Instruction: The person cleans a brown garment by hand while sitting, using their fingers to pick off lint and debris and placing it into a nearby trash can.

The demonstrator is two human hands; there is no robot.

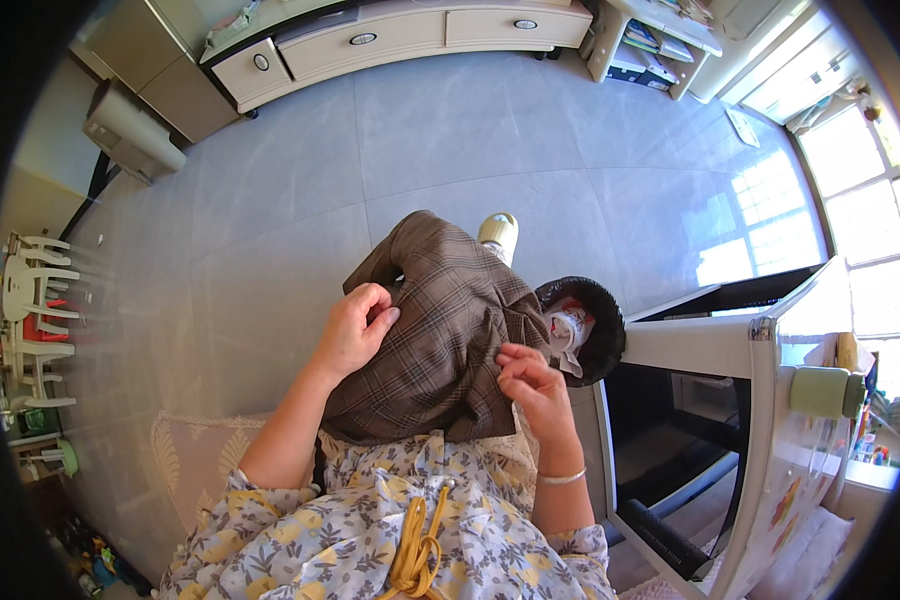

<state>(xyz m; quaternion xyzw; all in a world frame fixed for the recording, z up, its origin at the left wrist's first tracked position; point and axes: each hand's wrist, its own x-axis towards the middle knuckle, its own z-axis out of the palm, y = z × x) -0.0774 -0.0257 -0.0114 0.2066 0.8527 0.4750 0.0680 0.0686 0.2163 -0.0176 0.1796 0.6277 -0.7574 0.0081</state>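
A brown plaid garment (pixel 442 322) is draped across my lap, rumpled, with a small dark opening near its upper left. Over its left side rests my left hand (pixel 360 330), fingers curled and thumb close to them; whether cloth or something small is pinched there is hidden. My right hand (pixel 536 386), a silver-coloured bangle (pixel 562 477) on its wrist, hovers at the garment's right edge. Its fingers are bent, with the thumb near the fingertips. Anything as fine as a thread between them is too small to tell.
Beside my right hand stands a bin lined with a black bag (pixel 607 330), with crumpled wrappers inside. A white-framed table or cart (pixel 682 349) is close on the right. One slippered foot (pixel 499 229) shows beyond the garment. A drawer cabinet (pixel 397 39) lines the far wall.
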